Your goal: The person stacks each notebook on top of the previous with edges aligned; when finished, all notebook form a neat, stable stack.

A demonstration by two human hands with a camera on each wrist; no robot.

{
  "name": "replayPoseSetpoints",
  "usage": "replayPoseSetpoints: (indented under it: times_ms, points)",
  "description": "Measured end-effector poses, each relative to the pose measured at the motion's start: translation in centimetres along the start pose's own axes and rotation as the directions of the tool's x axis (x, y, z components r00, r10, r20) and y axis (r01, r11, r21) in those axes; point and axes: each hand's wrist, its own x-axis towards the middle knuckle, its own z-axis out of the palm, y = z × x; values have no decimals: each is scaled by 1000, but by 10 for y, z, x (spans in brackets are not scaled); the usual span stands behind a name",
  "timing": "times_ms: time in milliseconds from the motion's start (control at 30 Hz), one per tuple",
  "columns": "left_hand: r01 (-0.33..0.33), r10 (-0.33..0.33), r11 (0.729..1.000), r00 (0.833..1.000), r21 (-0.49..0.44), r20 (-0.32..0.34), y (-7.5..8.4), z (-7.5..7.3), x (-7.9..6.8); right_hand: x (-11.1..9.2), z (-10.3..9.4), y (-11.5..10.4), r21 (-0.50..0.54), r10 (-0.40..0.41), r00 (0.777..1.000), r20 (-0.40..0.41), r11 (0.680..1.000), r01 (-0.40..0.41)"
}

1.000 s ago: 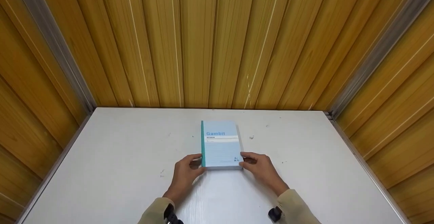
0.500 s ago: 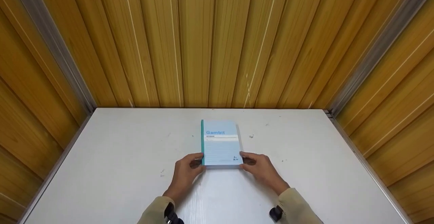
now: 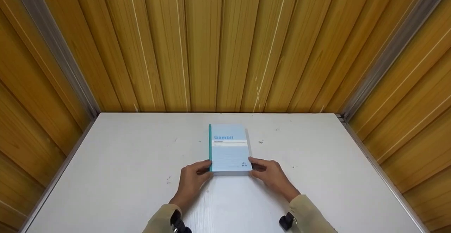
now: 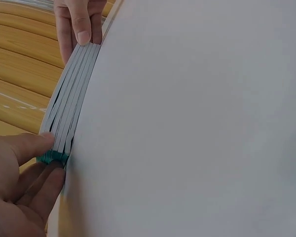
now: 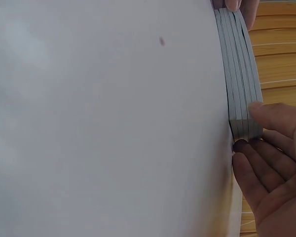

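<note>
A neat stack of several notebooks [image 3: 229, 157] lies on the white table, the top one with a light blue cover, a green spine on its left and the word "Gambit". In the left wrist view the layered page edges of the notebooks [image 4: 75, 91] and their green spines show. My left hand [image 3: 192, 180] holds the stack's near left corner, thumb on the near face and fingers at the spine side. Opposite it, my right hand [image 3: 273, 176] grips the near right corner, its thumb [image 5: 274, 116] on the page edges and its fingers round the side.
The white table [image 3: 127, 162] carries a few small dark marks. Yellow wood-patterned panels [image 3: 204, 49] rise behind it and at both sides, with grey metal posts [image 3: 387, 56] in the corners. Dark straps with devices [image 3: 287, 221] sit at the beige sleeves' cuffs.
</note>
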Motion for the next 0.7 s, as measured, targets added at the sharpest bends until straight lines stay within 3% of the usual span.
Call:
replayPoseSetpoints:
  times_ms: [433,700]
  points:
    - [102,-102,993,995,-57,15,-2,1,0,0,2,1,2,8,1000,12,1000,-8]
    - [97,-97,993,995,-70,2,-3,2,-1,-1,2,1,-23,26,1000,1,999,-26]
